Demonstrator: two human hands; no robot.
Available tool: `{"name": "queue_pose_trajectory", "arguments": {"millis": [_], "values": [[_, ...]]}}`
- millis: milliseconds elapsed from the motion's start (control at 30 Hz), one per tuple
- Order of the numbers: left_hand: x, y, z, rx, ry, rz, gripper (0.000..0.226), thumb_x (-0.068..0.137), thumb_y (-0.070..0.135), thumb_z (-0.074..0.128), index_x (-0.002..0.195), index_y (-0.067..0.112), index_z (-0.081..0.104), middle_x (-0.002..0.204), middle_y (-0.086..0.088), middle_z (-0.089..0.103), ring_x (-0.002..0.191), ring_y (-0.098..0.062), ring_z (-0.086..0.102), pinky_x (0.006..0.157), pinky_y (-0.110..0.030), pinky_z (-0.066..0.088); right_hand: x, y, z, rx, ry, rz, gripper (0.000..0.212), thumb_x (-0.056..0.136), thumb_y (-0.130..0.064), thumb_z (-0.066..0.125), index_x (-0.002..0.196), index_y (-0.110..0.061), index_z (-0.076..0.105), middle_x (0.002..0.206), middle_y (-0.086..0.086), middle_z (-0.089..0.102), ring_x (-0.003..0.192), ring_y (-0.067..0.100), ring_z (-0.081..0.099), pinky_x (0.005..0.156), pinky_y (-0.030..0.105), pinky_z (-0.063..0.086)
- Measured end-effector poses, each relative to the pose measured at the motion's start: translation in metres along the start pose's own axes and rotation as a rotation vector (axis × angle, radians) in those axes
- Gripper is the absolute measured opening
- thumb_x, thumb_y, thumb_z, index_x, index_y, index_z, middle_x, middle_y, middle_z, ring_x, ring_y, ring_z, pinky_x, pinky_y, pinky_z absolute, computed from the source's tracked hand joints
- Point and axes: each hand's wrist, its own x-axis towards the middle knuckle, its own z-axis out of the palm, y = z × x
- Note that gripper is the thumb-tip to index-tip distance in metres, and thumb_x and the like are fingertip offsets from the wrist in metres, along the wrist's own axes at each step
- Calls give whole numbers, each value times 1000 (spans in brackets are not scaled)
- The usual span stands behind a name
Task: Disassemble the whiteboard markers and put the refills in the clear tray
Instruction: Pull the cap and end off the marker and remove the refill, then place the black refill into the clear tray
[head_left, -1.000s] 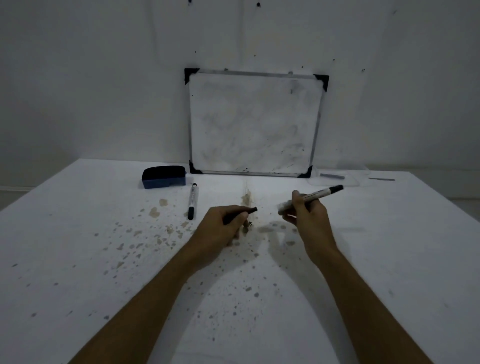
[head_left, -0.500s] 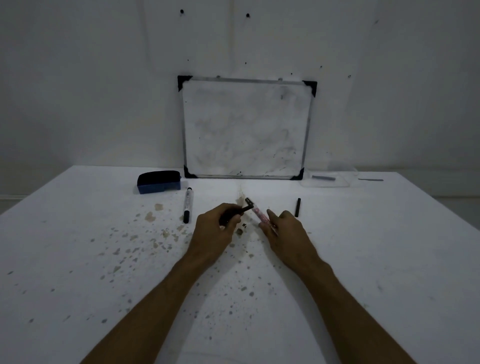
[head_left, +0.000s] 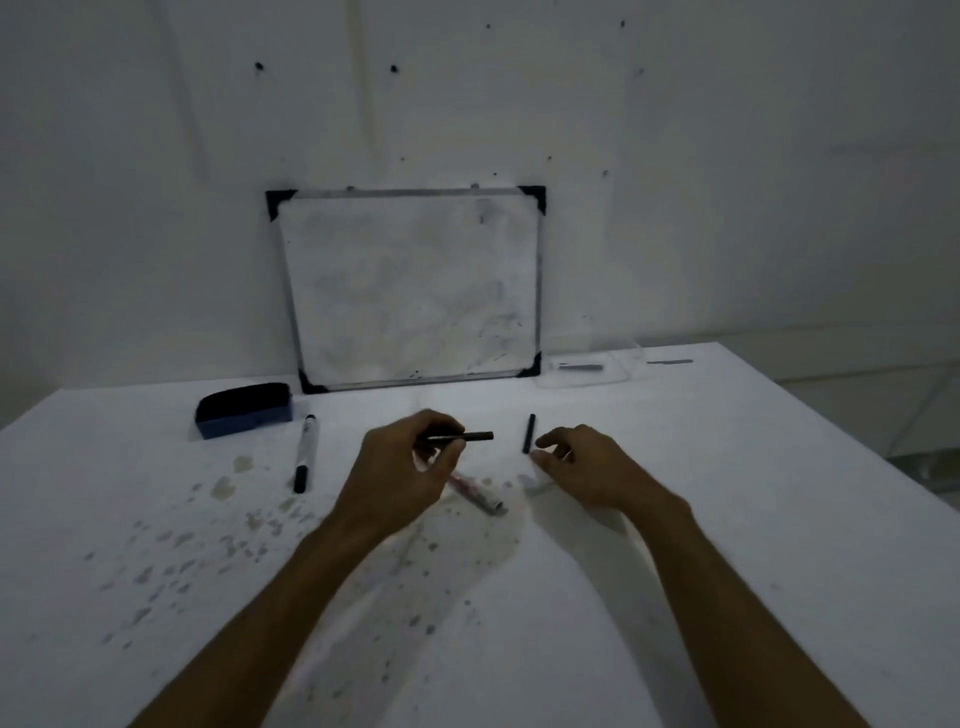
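**Barrel set down, dark piece in the left hand**

Half a second ago the right hand held the marker barrel against the left; now that printed barrel (head_left: 478, 493) lies on the table (head_left: 779, 519) between the wrists, let go so both hands can deal with the small parts.

The left hand (head_left: 402, 467) pinches a thin black stick (head_left: 460, 437) between thumb and fingertips, level and pointing right, probably the refill just drawn out, though the dim view does not settle this. The right hand (head_left: 587, 467) grips nothing, its fingers loosely curled just beside a short black piece (head_left: 530, 434) lying on the table, likely a cap or end plug.

Far back on the right, the clear tray (head_left: 584, 371) sits by the leaning whiteboard (head_left: 410, 291) with one dark refill (head_left: 579, 367) inside. An intact marker (head_left: 305, 452) waits at left near the eraser (head_left: 244, 408).
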Motion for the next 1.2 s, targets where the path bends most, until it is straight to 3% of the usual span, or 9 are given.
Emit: {"name": "queue_pose_trajectory", "arguments": {"millis": [67,167,233,333,467,733,933,1200], "values": [[27,11,5,6,-47,9,16,90,16,78,105,18,74,94,13,74,93,8,69,80,-3,50,14,30,-23,-14,21,77,39,100,-41,62,130,-16,69,121,13,71,106,25,68,85,24,46],[75,24,33,-13,-98,14,14,91,16,77,105,14,74,96,6,78,90,1,73,82,-7,54,34,72,-47,-74,127,172,40,101,-38,62,133,-14,66,134,18,59,118,33,62,101,35,48],[113,28,62,0,-138,-15,14,95,19,73,106,11,73,95,5,79,88,1,73,82,-11,55,44,94,-54,-158,206,197,43,101,-39,59,136,-15,63,141,15,55,127,35,54,106,41,42],[172,25,110,63,-180,-43,15,99,23,68,106,10,72,85,12,73,76,13,68,70,-2,51,57,116,-53,-201,306,213,45,100,-39,53,140,-22,60,150,4,54,137,29,48,111,40,32],[239,14,169,196,-283,18,19,99,25,68,109,11,75,102,-1,76,92,-13,69,79,-23,52,73,131,-37,-295,275,233,63,102,-56,34,158,-27,37,170,2,28,157,29,21,123,44,15],[287,0,238,482,-474,10,18,94,20,73,106,7,80,104,-11,79,91,-26,72,85,-41,61,80,144,-25,-309,289,198,69,101,-63,22,161,-28,30,172,1,21,159,30,13,126,47,9],[282,-12,243,566,-540,-20,21,93,15,74,111,6,79,114,-14,77,100,-27,72,93,-39,59,79,143,-24,-324,272,195,69,102,-61,22,161,-27,29,173,2,19,159,30,11,125,48,9],[269,18,192,436,-513,48,27,98,15,67,123,6,73,122,-13,75,108,-23,70,98,-31,54,75,138,-34,-229,248,208,69,98,-66,33,156,-31,39,170,-1,27,158,27,16,124,49,11]]}}
